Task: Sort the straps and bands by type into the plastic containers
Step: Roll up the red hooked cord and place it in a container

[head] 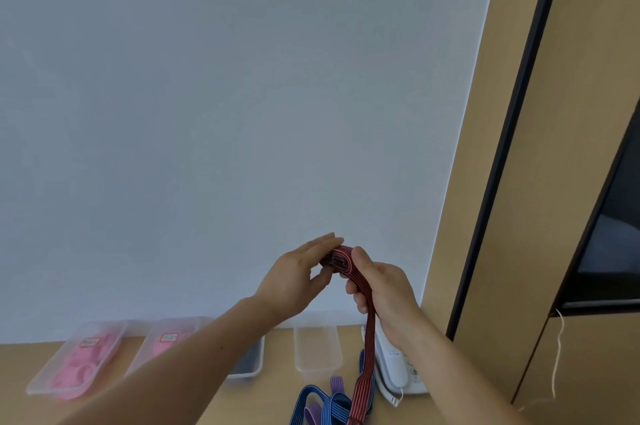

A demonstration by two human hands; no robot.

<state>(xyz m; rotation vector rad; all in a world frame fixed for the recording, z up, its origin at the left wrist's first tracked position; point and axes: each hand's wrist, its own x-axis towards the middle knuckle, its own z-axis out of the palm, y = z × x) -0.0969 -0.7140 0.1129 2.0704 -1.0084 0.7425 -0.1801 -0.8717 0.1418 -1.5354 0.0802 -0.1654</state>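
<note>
White wall behind a wooden desk. Both hands raised: left hand pinches the red strap end, right hand fisted around it. Strap hangs to blue straps below, near empty container.

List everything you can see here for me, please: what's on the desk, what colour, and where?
Red striped strap: one, red with dark lines, held up in both hands, its tail hanging to the desk.
Blue striped straps: a tangle, count unclear, near edge of the desk.
Purple band: at least one, beside the blue straps.
Plastic containers with pink contents: two, clear, labelled, far left.
Container with dark contents: one, partly behind the left forearm.
Empty container: one, clear, centre.
Telephone: one, white, right of the containers.
Desk: wooden.
Wall: pale.
Left hand: gripping the strap's top.
Right hand: closed on the strap.
</note>
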